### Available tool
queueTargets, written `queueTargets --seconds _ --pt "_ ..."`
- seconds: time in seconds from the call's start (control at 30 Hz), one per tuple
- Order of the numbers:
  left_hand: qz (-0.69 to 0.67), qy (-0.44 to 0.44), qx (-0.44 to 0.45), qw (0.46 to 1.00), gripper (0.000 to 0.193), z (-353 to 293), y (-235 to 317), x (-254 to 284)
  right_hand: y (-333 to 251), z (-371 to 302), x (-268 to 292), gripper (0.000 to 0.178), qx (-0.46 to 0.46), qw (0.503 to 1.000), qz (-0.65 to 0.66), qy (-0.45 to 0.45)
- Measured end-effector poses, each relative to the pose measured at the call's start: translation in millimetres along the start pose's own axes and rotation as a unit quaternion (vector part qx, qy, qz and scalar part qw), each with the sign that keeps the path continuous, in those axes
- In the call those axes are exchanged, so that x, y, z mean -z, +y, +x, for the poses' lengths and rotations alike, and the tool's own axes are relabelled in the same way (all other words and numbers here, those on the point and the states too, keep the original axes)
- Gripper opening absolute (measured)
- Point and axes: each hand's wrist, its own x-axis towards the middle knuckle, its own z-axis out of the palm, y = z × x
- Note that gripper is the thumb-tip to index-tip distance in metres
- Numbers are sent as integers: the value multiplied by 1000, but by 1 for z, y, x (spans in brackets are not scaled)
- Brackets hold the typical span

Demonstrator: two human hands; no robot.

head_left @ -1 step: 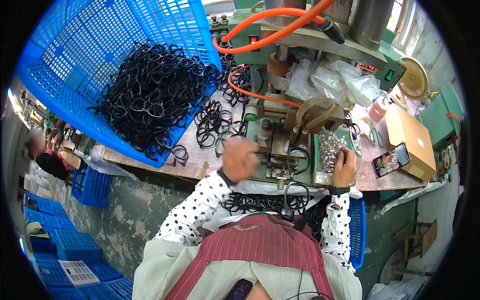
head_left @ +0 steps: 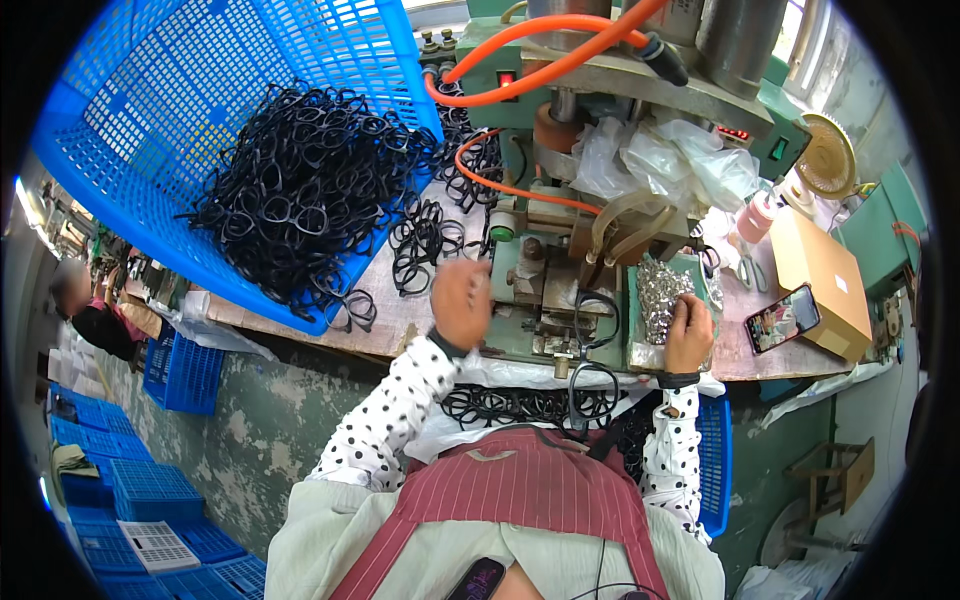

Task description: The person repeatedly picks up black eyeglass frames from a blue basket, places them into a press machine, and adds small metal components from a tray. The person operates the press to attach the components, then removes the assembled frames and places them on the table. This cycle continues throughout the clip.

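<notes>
My left hand [head_left: 463,303] is over the left edge of the green press bed, beside loose black eyeglass frames [head_left: 413,275]. Motion blurs its fingers, so I cannot see whether anything is in them. My right hand [head_left: 690,335] has its fingers drawn together at the edge of a heap of small silvery metal parts [head_left: 660,292] in a green tray. What lies between those fingertips is hidden. Between my hands, one black eyeglass frame [head_left: 597,342] stands in the fixture of the press [head_left: 555,290], touched by neither hand.
A large blue basket [head_left: 130,180] full of tangled black frames leans at the left. Orange hoses [head_left: 540,75] cross the press. To the right are a propped phone [head_left: 782,320], a cardboard box [head_left: 820,280] and scissors [head_left: 752,272]. More frames [head_left: 500,405] lie before my apron.
My left hand has shifted a little to the left, away from the press fixture. The right hand stays at the metal parts.
</notes>
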Motion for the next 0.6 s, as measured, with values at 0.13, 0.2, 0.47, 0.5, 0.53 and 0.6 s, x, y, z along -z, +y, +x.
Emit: queueTargets --seconds 0.13,0.2,0.47,0.5,0.53,0.6 --pt "342 -167 166 910 33 -7 -72 -21 4 -4 -6 5 -42 998 31 -17" --pt "404 -185 205 872 39 -11 -80 -32 6 -5 -6 4 -33 999 29 -23" --pt "375 -184 193 888 27 -25 -89 -17 5 0 0 10 68 994 -84 -16" --pt "289 -156 191 925 24 -27 -90 -9 -1 2 1 11 57 996 -72 -7" --pt "212 -115 184 953 28 -32 -91 -7 -9 4 2 12 45 997 -65 2" --pt "161 -73 206 963 33 -36 -95 -3 -14 8 -1 11 -7 1000 5 -3"
